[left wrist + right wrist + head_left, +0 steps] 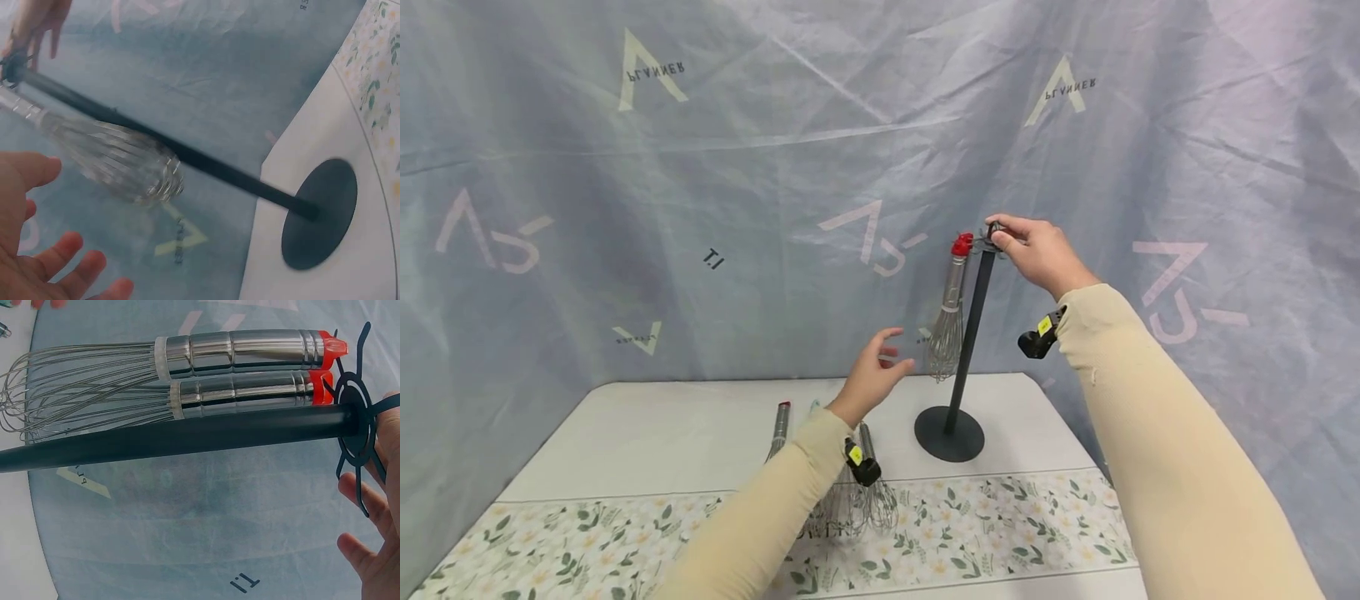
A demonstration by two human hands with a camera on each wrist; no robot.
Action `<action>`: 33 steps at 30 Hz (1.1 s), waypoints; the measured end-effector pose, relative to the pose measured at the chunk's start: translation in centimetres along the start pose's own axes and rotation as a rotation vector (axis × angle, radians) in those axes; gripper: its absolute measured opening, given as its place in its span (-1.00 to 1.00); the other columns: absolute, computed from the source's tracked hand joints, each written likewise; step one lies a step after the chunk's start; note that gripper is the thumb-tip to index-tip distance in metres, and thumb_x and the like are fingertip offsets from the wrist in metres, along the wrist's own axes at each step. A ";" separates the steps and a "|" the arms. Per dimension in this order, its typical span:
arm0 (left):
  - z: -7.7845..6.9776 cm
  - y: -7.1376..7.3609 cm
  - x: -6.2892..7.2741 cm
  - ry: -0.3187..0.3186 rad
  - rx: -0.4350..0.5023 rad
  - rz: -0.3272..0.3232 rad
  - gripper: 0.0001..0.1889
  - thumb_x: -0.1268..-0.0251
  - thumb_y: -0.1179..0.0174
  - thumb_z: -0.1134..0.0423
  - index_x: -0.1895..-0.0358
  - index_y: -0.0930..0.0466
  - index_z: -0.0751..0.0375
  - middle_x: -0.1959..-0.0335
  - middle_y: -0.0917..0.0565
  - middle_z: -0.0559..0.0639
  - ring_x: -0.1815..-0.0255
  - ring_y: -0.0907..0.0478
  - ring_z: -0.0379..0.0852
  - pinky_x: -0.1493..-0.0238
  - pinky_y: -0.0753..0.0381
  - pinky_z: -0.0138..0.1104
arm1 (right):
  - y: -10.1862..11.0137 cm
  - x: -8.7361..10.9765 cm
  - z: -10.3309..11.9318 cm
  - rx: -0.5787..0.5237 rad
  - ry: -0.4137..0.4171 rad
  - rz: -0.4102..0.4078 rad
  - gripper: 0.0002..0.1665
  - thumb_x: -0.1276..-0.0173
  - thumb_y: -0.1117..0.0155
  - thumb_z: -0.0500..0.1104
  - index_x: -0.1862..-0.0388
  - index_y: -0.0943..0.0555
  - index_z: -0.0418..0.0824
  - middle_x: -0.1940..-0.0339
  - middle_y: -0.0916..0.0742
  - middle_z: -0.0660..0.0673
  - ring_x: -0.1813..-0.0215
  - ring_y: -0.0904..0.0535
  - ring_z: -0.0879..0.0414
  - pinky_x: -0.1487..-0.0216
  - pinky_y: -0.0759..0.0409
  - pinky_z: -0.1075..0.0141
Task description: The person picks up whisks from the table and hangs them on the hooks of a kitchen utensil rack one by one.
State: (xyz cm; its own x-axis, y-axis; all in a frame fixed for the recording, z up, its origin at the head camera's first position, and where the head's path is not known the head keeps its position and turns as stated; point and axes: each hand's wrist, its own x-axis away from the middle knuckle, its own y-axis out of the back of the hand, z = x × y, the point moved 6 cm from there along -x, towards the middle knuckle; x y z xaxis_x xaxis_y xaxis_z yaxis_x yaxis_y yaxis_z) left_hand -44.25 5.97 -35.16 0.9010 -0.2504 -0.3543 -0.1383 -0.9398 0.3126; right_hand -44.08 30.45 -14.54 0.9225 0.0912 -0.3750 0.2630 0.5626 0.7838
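A dark stand [972, 342] with a round base [949, 434] rises near the back of the table. My right hand [1040, 252] pinches the stand's top, thumb and fingers at the hooked ring [357, 419]. Two steel whisks hang side by side from the hooks, a nearer whisk [244, 351] and a second whisk [244, 394], both with red handle ends and wire loops pointing down. Left of them my left hand [872, 379] is held in the air, fingers spread and loosely bent, apart from the hanging wires [119, 156] and holding nothing.
On the table, a whisk [781, 425] with a red end and another whisk [869, 442] lie partly behind my left arm. A floral runner [1000, 525] crosses the white table [685, 425]. A grey printed curtain [760, 208] hangs behind and to both sides.
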 end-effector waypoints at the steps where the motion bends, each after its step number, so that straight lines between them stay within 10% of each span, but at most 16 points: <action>1: 0.1 0.6 0.3 0.004 -0.002 -0.002 -0.40 -0.46 -0.26 0.13 -0.49 -0.30 -0.17 -0.19 -0.52 0.11 -0.08 -0.55 0.06 0.01 -0.61 -0.04 | 0.0 0.0 0.0 0.001 -0.001 -0.004 -0.38 -0.58 0.03 0.25 -0.56 -0.32 0.25 -0.50 -0.45 -0.22 -0.46 -0.38 -0.23 -0.30 -0.38 -0.27; 14: 3.5 8.3 4.0 0.057 0.032 -0.121 -0.47 -0.50 -0.21 0.17 -0.47 -0.35 -0.09 -0.16 -0.54 0.15 -0.13 -0.53 0.11 -0.06 -0.55 0.00 | -0.2 0.0 0.0 -0.005 -0.001 -0.004 -0.38 -0.58 0.02 0.24 -0.57 -0.32 0.23 -0.50 -0.46 -0.21 -0.46 -0.38 -0.22 -0.31 -0.37 -0.26; 33: 10.6 14.1 8.9 0.204 0.059 -0.264 -0.43 -0.57 -0.11 0.17 -0.54 -0.22 0.05 -0.20 -0.50 0.27 -0.20 -0.52 0.24 -0.15 -0.56 0.09 | 0.0 0.1 -0.2 -0.007 0.014 -0.018 -0.38 -0.57 0.01 0.25 -0.56 -0.32 0.25 -0.51 -0.45 -0.19 -0.46 -0.38 -0.21 -0.32 -0.36 -0.26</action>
State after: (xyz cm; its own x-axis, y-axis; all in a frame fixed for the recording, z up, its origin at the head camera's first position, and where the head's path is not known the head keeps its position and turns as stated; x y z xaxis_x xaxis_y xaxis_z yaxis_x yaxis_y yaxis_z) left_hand -42.57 -11.92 -43.25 0.9718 0.0494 -0.2307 0.0925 -0.9793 0.1799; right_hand -44.00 30.56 -14.71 0.9136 0.0929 -0.3959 0.2774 0.5697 0.7737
